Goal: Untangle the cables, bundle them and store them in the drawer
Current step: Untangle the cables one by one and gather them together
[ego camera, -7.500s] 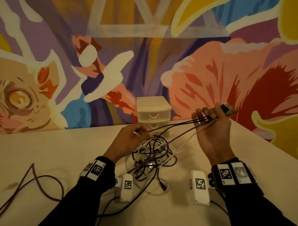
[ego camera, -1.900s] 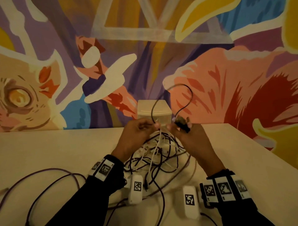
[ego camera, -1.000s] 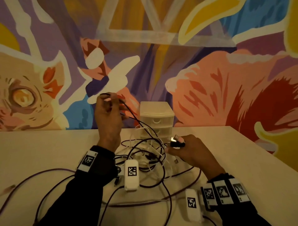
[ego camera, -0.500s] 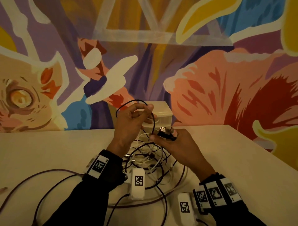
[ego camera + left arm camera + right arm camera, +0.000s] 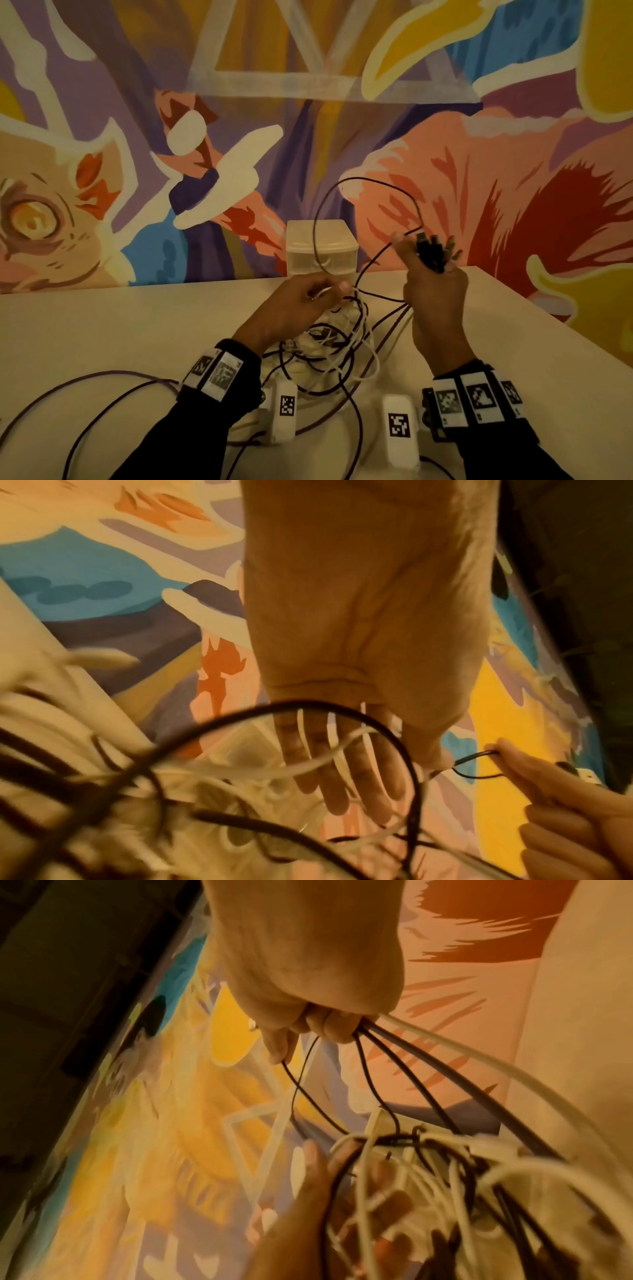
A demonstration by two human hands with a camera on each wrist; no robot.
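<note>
1. The right hand (image 5: 433, 294) is raised above the worktop (image 5: 137, 325), clenched round a bunch of dark plug ends (image 5: 430, 251) that stick up out of its fist.
2. From under that fist several dark cables and one white one (image 5: 479, 1069) run down to the tangle of cables (image 5: 329, 346), which lies on the worktop between the two wrists and under the left hand.
3. A thin black cable (image 5: 359, 185) arcs up in a loop above both hands, between the right hand's fingertips and the left hand.
4. The left hand (image 5: 301, 308) is low over the tangle, fingers curled with white and dark strands (image 5: 342, 750) running across them.
5. The small plastic drawer unit (image 5: 322, 250) stands just beyond the hands, against the painted wall (image 5: 479, 171); its drawers appear closed.
6. Purple cables (image 5: 102, 387) trail across the worktop left of the left wrist.
</note>
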